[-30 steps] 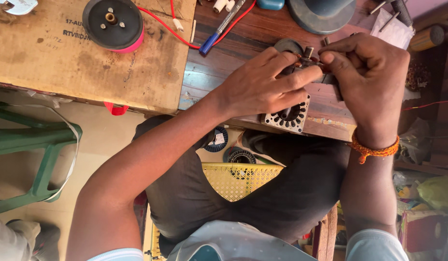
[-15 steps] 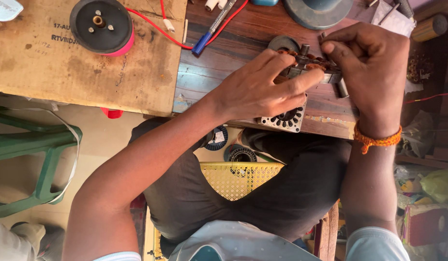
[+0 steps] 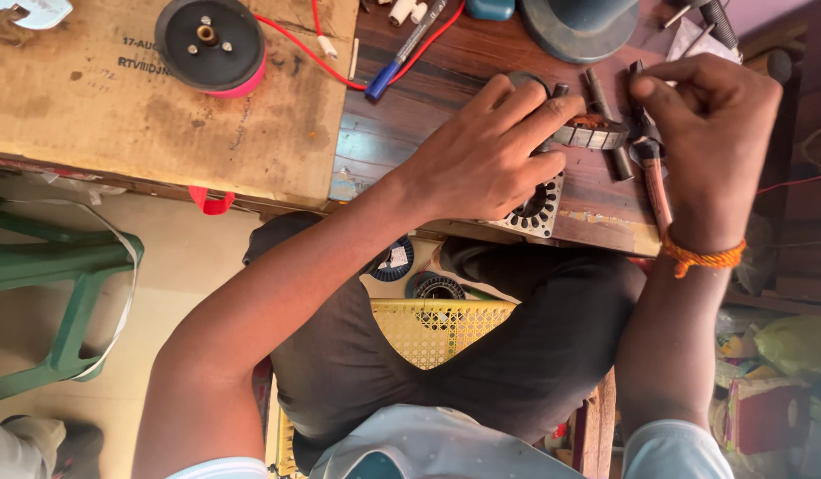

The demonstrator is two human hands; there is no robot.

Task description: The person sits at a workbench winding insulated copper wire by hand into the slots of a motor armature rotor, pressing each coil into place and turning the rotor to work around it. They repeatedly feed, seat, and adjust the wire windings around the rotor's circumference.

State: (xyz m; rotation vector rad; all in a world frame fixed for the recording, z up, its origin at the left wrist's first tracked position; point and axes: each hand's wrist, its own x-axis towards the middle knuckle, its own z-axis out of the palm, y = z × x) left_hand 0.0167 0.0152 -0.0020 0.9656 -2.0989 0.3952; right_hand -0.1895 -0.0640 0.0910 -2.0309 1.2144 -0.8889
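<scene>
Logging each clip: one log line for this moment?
left hand: pressing motor core | right hand: gripping pliers at core | surface: wooden bench

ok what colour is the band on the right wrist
Orange, a twisted thread band on the right hand's wrist; head view shows it.
</scene>
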